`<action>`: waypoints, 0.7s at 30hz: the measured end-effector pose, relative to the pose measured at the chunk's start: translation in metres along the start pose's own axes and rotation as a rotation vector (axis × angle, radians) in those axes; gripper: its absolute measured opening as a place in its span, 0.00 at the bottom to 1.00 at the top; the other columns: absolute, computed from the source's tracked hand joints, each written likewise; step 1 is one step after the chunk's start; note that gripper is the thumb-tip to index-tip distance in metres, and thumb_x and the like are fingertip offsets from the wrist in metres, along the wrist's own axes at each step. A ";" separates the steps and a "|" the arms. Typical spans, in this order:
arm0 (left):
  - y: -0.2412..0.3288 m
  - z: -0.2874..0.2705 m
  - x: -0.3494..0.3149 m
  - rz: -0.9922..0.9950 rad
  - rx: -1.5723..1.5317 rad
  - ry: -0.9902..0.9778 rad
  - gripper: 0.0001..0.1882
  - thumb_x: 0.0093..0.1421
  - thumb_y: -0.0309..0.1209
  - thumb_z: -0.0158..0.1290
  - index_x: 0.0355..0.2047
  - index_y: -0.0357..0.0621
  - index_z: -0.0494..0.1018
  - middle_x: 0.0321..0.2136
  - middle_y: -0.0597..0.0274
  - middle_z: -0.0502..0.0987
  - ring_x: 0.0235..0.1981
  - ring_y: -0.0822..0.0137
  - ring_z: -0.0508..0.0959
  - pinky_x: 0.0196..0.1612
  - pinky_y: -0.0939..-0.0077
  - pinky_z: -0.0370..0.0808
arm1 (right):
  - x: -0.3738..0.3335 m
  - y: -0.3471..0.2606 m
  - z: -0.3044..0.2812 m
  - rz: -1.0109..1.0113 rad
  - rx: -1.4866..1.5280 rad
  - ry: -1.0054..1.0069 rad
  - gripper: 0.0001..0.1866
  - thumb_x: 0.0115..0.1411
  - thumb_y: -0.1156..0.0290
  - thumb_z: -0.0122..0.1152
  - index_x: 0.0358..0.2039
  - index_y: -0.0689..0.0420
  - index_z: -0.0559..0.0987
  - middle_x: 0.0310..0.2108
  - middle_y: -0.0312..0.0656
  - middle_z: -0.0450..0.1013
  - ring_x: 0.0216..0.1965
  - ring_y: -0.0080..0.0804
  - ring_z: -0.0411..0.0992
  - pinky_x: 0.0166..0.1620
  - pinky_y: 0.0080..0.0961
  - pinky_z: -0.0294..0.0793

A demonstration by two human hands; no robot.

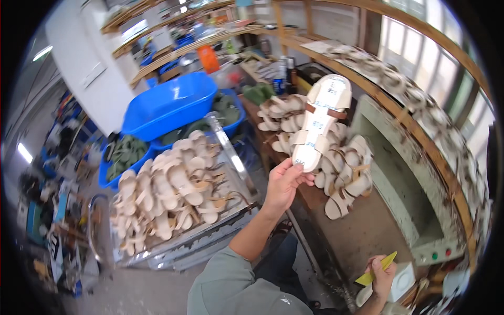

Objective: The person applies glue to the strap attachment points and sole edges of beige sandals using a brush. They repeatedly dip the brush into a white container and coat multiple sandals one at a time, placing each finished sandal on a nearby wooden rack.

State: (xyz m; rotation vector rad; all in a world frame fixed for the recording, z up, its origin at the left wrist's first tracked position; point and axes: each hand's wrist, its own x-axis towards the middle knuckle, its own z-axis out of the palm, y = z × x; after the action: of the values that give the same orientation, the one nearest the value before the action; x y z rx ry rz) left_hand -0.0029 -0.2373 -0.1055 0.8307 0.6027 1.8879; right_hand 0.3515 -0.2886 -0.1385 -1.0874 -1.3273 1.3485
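My left hand (286,184) is raised in front of me, thumb and fingers closed on the narrow lower end of a cream sandal (321,123). The sandal stands nearly upright; it has cream straps, a brown strap across it, and handwritten marks along its white footbed. Low on the right, my right hand (382,275) grips a flat, pointed yellow piece (374,272), whose exact kind I cannot make out. Behind and below the held sandal, a heap of similar cream sandals (341,176) lies on the brown workbench (370,226).
A metal cart (184,252) on the left bears many piled sandals (176,184). Blue tubs (170,102) with dark green pieces stand behind it. At the right is a pale green machine housing (415,184) with a long opening, below a wooden shelf (391,102) lined with sandals.
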 end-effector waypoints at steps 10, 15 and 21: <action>0.078 0.033 -0.017 -0.090 0.067 0.199 0.09 0.59 0.30 0.47 0.34 0.36 0.69 0.25 0.62 0.74 0.22 0.74 0.75 0.23 0.81 0.74 | 0.069 -0.092 0.028 0.105 -0.167 -0.175 0.14 0.57 0.59 0.59 0.32 0.57 0.74 0.26 0.36 0.68 0.26 0.24 0.65 0.31 0.24 0.65; 0.112 0.027 -0.025 0.022 0.130 0.276 0.09 0.60 0.31 0.47 0.35 0.37 0.70 0.27 0.61 0.75 0.23 0.74 0.76 0.24 0.81 0.74 | 0.089 -0.124 0.054 0.049 -0.147 -0.275 0.15 0.56 0.59 0.60 0.33 0.58 0.74 0.25 0.37 0.69 0.24 0.25 0.65 0.29 0.25 0.65; 0.142 0.010 0.005 0.141 0.152 0.359 0.11 0.59 0.31 0.46 0.36 0.35 0.70 0.25 0.60 0.75 0.22 0.72 0.75 0.24 0.79 0.74 | 0.102 -0.131 0.041 0.065 -0.198 -0.214 0.15 0.55 0.60 0.62 0.30 0.60 0.75 0.26 0.40 0.71 0.26 0.27 0.67 0.29 0.28 0.67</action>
State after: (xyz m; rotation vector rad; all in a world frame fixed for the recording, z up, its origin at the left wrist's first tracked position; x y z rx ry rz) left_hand -0.0779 -0.2927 0.0022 0.6447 0.9377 2.1617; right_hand 0.2965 -0.1969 -0.0054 -1.1510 -1.6229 1.4356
